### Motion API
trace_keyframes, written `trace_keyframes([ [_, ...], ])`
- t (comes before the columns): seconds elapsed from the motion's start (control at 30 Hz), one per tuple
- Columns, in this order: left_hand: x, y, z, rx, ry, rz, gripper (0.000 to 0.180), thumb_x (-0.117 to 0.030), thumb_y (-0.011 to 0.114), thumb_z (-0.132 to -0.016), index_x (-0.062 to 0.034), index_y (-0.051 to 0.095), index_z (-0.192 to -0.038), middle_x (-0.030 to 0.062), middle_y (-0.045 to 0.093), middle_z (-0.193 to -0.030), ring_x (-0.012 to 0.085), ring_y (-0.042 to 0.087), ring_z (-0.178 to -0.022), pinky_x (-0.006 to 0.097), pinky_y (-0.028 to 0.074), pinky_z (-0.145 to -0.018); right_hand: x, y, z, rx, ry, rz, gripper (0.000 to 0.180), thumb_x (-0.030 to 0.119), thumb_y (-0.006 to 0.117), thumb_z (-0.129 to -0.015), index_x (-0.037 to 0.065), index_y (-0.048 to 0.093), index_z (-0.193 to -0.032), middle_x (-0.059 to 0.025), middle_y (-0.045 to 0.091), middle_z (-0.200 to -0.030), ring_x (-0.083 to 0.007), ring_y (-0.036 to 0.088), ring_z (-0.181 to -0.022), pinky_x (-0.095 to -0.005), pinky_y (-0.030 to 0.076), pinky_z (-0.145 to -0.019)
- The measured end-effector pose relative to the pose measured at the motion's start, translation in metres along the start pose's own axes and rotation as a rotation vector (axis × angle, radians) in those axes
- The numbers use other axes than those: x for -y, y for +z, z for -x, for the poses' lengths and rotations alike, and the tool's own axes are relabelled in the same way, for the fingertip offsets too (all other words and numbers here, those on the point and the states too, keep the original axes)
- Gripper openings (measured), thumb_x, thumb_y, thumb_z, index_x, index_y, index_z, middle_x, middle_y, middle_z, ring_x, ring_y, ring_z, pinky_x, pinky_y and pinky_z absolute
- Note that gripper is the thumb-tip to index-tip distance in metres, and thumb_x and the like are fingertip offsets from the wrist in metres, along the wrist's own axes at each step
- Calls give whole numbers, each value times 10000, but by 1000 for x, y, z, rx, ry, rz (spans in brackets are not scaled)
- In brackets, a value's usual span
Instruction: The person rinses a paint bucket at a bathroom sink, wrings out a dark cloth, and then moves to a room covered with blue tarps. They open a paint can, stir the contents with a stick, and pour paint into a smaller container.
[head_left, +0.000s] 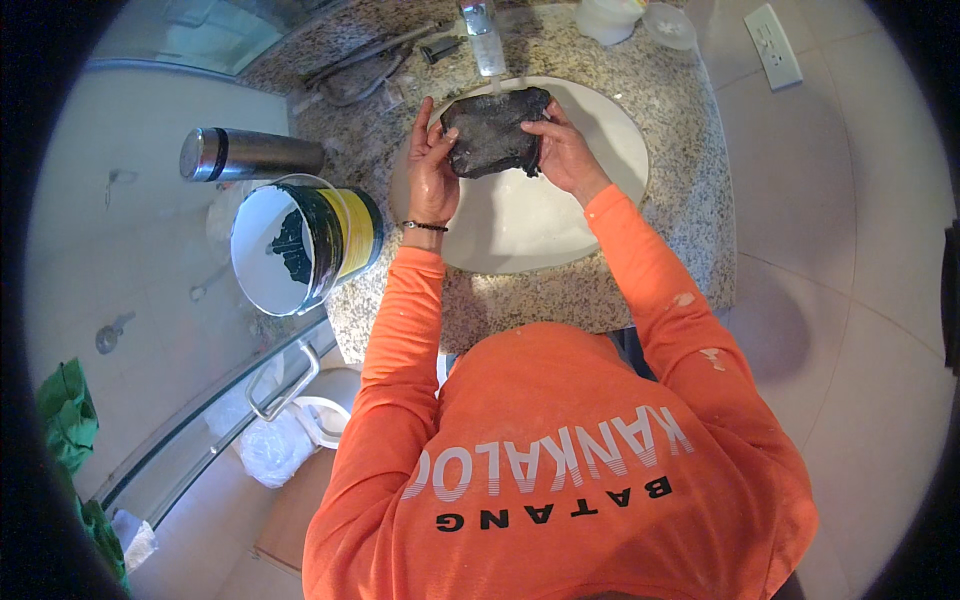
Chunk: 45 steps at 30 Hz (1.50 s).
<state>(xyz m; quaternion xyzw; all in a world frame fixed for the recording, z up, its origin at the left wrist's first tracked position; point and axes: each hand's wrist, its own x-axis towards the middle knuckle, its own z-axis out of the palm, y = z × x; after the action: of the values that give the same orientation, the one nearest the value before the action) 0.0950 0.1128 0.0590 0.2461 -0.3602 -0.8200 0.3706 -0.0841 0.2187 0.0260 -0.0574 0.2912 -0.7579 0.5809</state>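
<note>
Your left hand (434, 172) and your right hand (566, 152) are both closed on the dark cloth (494, 132), one at each side edge; your left thumb presses on its upper face while a finger of that hand sticks up past the edge; your right thumb lies across the opposite side, the fingers behind it mostly hidden; the cloth is spread roughly flat between you, held over the far part of the white oval basin (520, 228), just below the faucet (484, 42); a dark bracelet (425, 227) circles your left wrist, and your orange sleeves (402, 312) reach close to both wrists; around the basin runs a speckled stone counter (690, 205); to your left stand a green-and-yellow bucket (356, 232), white inside with a dark patch, and, beyond it, a silver flask (268, 154); a white container (608, 18) sits at the far right of the faucet; farther right, a white outlet plate (772, 47) is on the wall.
</note>
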Motion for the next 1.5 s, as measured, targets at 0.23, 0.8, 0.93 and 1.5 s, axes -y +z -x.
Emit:
trace_keyframes([
  [0.23,-11,-9,0,51,26,-56,724,40,583,-935,-108,326,-1595,104,532,-1391,218,538,-1290,370,451,-1111,3,5,2,9,-8,99,661,-64,685,-864,133,434,-1443,-47,599,-1279,-211,597,-1217,-366,513,-1026],
  [0.8,-31,4,32,-27,131,-195,978,188,555,-837,-162,159,-1660,104,602,-1349,162,607,-1166,285,503,-983,11,28,38,140,-73,263,733,-94,642,-845,92,408,-1514,-58,587,-1366,-200,577,-1250,-358,464,-1065],
  [0.93,-40,11,39,-22,153,-273,1049,185,582,-806,-200,127,-1669,25,596,-1222,57,546,-862,203,480,-772,14,29,42,152,-70,236,740,-100,630,-857,94,393,-1531,-63,584,-1372,-199,583,-1247,-357,471,-1068],
  [1.5,-74,53,62,99,274,-458,1093,193,576,-796,-199,48,-1669,57,522,-1480,39,604,-995,189,507,-811,16,103,53,41,-292,360,595,-60,778,-840,83,470,-1329,-53,645,-1225,-168,649,-1134,-334,536,-997],
])
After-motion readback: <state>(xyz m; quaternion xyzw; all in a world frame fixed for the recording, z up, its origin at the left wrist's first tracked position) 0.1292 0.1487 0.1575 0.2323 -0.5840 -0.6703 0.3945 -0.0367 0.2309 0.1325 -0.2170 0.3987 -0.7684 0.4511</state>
